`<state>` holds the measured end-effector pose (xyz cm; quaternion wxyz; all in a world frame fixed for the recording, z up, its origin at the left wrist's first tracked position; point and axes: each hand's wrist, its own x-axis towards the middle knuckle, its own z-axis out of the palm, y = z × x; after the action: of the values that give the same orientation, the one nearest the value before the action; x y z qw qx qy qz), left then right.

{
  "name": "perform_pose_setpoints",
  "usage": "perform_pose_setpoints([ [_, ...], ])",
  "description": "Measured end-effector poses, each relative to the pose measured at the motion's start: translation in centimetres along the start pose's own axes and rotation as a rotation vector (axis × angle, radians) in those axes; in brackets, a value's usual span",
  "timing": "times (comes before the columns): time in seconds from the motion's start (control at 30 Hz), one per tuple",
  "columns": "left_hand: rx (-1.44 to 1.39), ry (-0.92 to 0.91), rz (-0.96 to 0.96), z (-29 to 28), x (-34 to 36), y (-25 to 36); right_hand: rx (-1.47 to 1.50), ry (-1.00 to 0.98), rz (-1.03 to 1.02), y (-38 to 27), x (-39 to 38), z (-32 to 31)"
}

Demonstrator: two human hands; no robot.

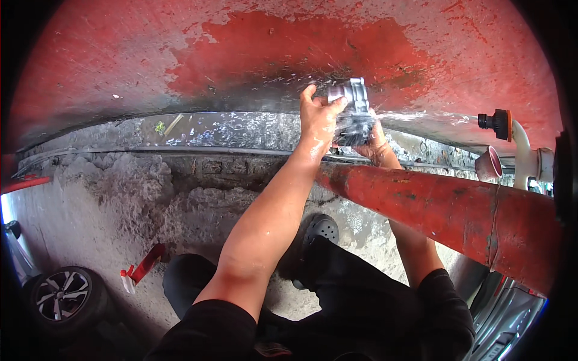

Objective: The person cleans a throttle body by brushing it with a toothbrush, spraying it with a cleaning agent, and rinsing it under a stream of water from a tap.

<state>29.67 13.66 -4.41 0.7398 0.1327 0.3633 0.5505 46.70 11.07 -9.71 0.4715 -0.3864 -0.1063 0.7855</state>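
Note:
A silver and black metal machine part (355, 111), with a round collar on one side, is held up between my two hands. My left hand (319, 120) grips it from the left, thumb on the collar and index finger raised. My right hand (376, 141) supports its lower right side; the part hides some of those fingers. Water streams in from the right and splashes over the part and both hands, blurring its lower dark half. Behind it rises a wet, scuffed red wall (283, 48).
A thick red pipe (445, 210) crosses above my right forearm. At right are a pale tap pipe (522, 150) with a black-and-orange hose connector (500, 124) and a red cup-shaped piece (489, 163). A wet gutter (223, 131) runs below the wall. A wheel (60, 296) lies lower left.

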Motion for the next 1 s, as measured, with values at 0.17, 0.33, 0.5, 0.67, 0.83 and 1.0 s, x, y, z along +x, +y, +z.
perform_pose_setpoints([
  [0.17,0.544,-0.111,0.114,-1.7,0.2,-1.5,0.128,-0.075,0.003,0.1,0.3,-0.4],
  [0.33,0.943,-0.36,0.371,-2.7,1.1,1.1,0.067,0.028,-0.032,0.0,0.2,0.4],
  [0.5,0.301,-0.233,-0.11,-2.1,1.8,0.4,-0.034,0.011,-0.172,-1.1,-0.1,2.4],
  [0.67,-0.066,0.118,-0.096,-1.1,1.0,-0.9,-0.367,0.273,-0.293,-1.6,1.1,6.3],
  [0.83,-0.094,0.102,-0.325,-1.1,1.5,-1.3,-1.156,0.378,-0.484,-2.0,1.4,6.3],
  [1.0,-0.144,0.321,-0.248,-2.0,2.5,-3.1,-2.144,0.134,-0.777,-1.0,-1.1,7.7],
])
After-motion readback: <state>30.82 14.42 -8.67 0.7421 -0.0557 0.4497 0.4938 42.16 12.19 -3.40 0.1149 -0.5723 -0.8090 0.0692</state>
